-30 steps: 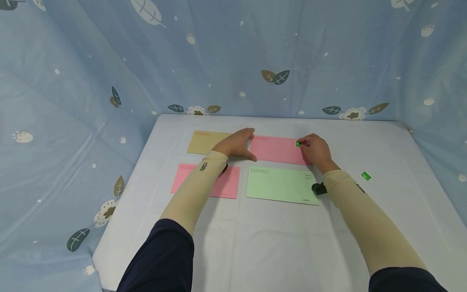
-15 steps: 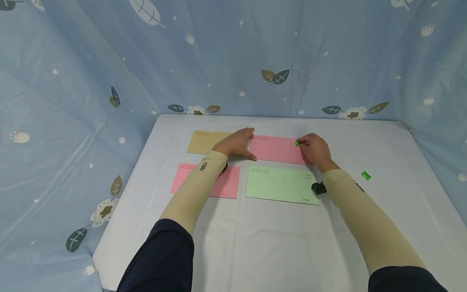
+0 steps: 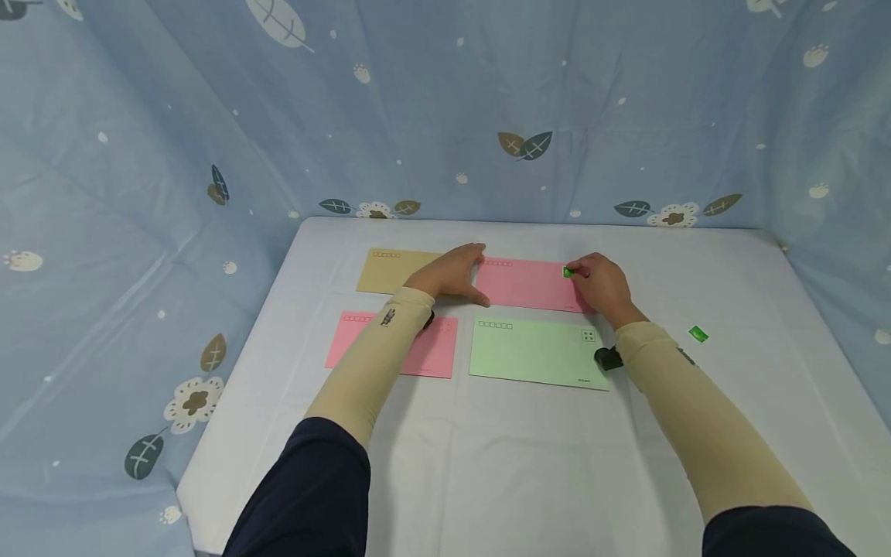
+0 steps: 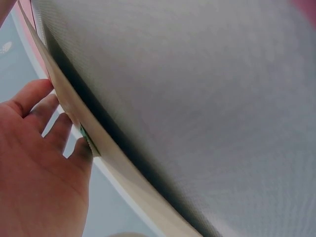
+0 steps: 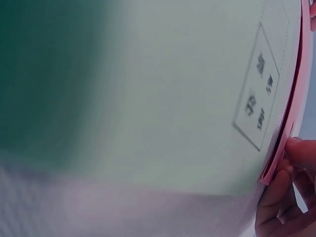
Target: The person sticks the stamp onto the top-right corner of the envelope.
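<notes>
A pink envelope (image 3: 525, 285) lies in the back row on the white table. At its upper right corner is a small green stamp (image 3: 567, 271), which my right hand (image 3: 604, 288) pinches with curled fingers. My left hand (image 3: 451, 275) spreads its fingers across the gap between that envelope and a tan envelope (image 3: 393, 271), partly hiding the tan one. In the left wrist view, the left fingers (image 4: 61, 126) lie against the tan envelope, with a bit of green at its edge. The right wrist view has the right thumb (image 5: 301, 150) at the pink envelope's corner; the stamp is hidden there.
In the front row lie a second pink envelope (image 3: 431, 352), partly under the left forearm, and a light green envelope (image 3: 539, 352). Another green stamp (image 3: 698, 334) is on the table at the right. A blue patterned curtain (image 3: 431, 100) encloses the table's back and sides.
Both hands and the envelopes stay in nearly the same places. The curtain on the left has shifted slightly leftward.
</notes>
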`<state>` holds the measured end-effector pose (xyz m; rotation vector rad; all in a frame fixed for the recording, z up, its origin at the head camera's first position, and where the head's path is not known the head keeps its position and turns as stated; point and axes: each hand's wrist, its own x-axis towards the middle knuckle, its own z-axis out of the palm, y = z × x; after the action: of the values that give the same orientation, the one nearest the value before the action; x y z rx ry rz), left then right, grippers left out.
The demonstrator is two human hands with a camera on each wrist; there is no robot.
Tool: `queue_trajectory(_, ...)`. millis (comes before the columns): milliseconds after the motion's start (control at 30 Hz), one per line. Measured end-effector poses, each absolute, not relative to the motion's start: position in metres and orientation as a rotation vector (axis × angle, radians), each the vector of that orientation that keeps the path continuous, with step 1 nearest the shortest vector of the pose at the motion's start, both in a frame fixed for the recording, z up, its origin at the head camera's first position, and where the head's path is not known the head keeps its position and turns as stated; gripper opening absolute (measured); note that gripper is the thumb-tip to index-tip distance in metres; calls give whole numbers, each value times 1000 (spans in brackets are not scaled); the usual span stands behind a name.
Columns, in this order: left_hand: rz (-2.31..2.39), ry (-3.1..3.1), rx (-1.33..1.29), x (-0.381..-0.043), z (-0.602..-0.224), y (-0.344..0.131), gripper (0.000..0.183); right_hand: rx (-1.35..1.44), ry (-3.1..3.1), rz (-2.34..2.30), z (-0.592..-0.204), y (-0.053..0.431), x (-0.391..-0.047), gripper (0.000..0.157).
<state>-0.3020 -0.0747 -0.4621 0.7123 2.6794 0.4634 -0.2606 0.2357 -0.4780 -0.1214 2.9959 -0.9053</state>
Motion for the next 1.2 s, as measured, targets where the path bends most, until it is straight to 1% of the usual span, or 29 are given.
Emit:
queue_trajectory(667,452,2671,726,-303,-463,-76,125,-86,3000,-938,-478,234,-259,29)
queue_trajectory(933,460,2674,726,-302,-464,-77,123,-40,3001,-992,-479,234,-257,32)
queue_trajectory(1200,465,2676,708,-301,-464,-77,126,-71,3015,-960,-481,234,-257,31)
